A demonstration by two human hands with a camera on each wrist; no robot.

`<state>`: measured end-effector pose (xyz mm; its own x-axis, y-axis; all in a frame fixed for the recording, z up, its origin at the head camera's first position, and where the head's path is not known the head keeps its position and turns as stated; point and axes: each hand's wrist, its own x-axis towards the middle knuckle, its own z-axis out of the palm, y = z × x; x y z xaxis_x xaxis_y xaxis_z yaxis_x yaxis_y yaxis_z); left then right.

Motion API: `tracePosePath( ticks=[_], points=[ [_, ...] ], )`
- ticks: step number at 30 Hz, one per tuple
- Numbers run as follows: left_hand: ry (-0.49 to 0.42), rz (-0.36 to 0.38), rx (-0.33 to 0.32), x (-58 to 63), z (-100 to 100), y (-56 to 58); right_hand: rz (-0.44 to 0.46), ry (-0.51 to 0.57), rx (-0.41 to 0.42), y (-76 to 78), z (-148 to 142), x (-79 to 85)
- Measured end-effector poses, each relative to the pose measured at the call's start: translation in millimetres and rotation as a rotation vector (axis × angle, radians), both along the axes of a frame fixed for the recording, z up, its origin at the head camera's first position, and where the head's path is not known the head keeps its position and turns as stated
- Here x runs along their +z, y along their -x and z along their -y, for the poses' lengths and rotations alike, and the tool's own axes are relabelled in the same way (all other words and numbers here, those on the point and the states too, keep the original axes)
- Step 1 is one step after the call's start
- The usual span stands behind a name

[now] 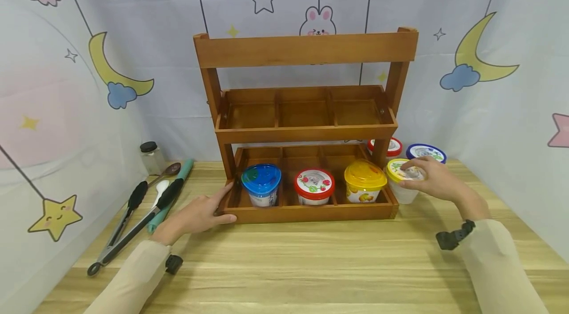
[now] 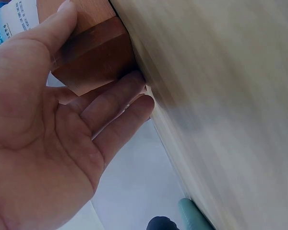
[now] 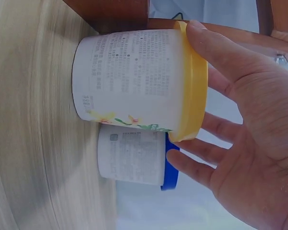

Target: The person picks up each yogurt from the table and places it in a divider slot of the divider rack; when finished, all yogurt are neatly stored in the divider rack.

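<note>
At the lower left corner of a two-tier wooden rack (image 1: 306, 131), my left hand (image 1: 200, 213) rests with its thumb along the front wall and its fingers spread against the side. In the left wrist view, the rack's corner (image 2: 98, 57) lies between thumb and fingers. My right hand (image 1: 433, 178) grips a white tub with a yellow lid (image 1: 405, 173) at the rack's right, thumb and fingers about the lid. The right wrist view shows this yellow-lidded tub (image 3: 134, 76) upright on the table, beside a blue-lidded tub (image 3: 134, 155).
The lower tier holds a blue-lidded tub (image 1: 262, 183), a red-lidded tub (image 1: 314, 185) and a yellow-lidded tub (image 1: 365, 180). Behind the right hand stands a red-lidded tub (image 1: 394, 146). Tongs (image 1: 133, 232), a dark spoon (image 1: 171, 170) and a black-capped jar (image 1: 152, 158) are at left.
</note>
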<state>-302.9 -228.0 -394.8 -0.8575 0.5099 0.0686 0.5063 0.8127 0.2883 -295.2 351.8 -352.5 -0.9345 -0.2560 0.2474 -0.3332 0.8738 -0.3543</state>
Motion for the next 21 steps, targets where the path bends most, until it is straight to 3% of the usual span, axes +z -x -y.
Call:
tracePosePath(
  ticks=[10,15,21],
  points=[
    [-0.002,-0.006,0.003,0.1,-0.4,-2.3,-0.014,-0.004,-0.003,-5.1,0.1,8.4],
    [-0.008,-0.008,0.000,1.4,-0.5,-3.6,-0.059,-0.013,-0.002,-9.5,1.4,19.6],
    [0.003,-0.005,0.001,1.9,-1.0,-2.9,-0.051,0.024,-0.049,-20.3,1.7,35.1]
  ],
)
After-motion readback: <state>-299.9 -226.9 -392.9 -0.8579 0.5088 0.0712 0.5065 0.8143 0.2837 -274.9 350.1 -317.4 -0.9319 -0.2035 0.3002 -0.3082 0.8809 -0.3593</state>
